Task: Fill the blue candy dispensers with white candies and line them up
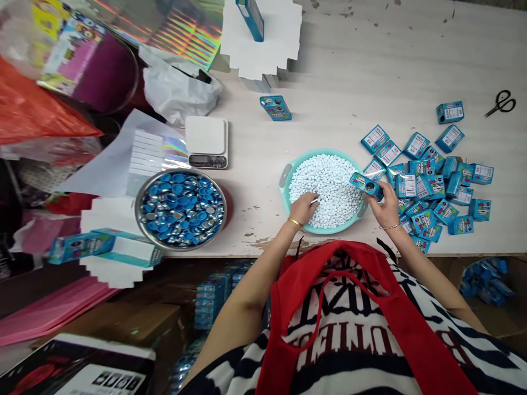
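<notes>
A teal basin (284, 189) full of small white pellets (329, 181) stands at the table's front edge. Over its left side is my left hand (303, 208), its fingers drawn together at the pellets; a small whitish bit shows at the fingertips, too small to name. My right hand (383, 206) grips a small blue box (366, 185), tilted above the basin's right rim, with a dark round spot on its near end. Right of that hand lies a loose pile of similar blue boxes (428, 186). Another blue box (275, 108) lies behind the basin.
At left, a metal bowl (183, 208) holds blue caps, near a white kitchen scale (206, 140). White cut cardboard (263, 49) is stacked at the back with a blue carton (251, 21) on it. Black scissors (501, 103) lie far right. Plastic bags (177, 90) crowd the left.
</notes>
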`<state>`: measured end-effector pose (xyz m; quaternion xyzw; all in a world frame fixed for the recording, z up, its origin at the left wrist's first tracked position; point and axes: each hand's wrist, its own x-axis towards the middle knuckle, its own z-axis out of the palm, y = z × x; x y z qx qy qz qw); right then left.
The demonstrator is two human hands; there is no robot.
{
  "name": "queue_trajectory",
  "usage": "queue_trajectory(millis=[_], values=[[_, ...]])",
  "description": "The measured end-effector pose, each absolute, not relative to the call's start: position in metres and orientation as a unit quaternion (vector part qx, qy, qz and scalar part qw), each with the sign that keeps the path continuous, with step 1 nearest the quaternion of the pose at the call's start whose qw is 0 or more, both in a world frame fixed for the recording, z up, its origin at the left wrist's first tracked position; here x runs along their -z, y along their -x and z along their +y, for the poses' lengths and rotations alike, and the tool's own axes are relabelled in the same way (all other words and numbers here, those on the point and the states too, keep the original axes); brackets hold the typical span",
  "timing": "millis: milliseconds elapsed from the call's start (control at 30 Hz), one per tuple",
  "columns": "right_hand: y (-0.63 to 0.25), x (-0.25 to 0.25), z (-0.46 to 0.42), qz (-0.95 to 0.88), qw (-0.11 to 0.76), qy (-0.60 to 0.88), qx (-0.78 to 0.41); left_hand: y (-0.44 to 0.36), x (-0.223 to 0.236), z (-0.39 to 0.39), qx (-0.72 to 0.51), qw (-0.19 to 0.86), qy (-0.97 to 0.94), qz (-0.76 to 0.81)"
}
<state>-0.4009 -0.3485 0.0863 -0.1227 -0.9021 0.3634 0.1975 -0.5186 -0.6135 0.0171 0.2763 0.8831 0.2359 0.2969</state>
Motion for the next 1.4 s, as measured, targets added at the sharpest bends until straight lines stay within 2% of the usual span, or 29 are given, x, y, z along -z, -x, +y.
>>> queue_trajectory(millis=[167,433,533,767,933,1067,1200,1300,1400], values=[[0.402,-0.086,-0.353,-0.904,0.197,0.126,-0.357,0.525,-0.034,-0.635,-0.329,0.291,-0.287,0.852],[0.404,-0.077,-0.367,-0.920,0.145,0.073,-0.356,0.538,-0.135,-0.646,-0.327,0.255,-0.363,0.834],[0.406,-0.078,-0.375,-0.928,0.132,0.045,-0.346,0.546,-0.169,-0.633,-0.269,0.244,-0.421,0.831],[0.408,-0.079,-0.394,-0.921,0.127,0.005,-0.368,0.544,-0.242,-0.589,0.024,0.224,-0.497,0.838],[0.408,-0.078,-0.401,-0.902,0.149,0.005,-0.406,0.539,-0.281,-0.580,0.063,0.212,-0.518,0.826],[0.412,-0.080,-0.404,-0.879,0.161,0.021,-0.449,0.562,-0.266,-0.589,-0.037,0.195,-0.512,0.836],[0.433,-0.086,-0.410,-0.863,0.179,0.014,-0.471,0.589,-0.209,-0.581,-0.138,0.200,-0.532,0.811],[0.462,-0.084,-0.401,-0.858,0.170,0.009,-0.484,0.613,-0.170,-0.570,-0.169,0.226,-0.545,0.790],[0.498,-0.067,-0.362,-0.863,0.144,0.068,-0.480,0.654,-0.143,-0.567,-0.187,0.206,-0.512,0.813]])
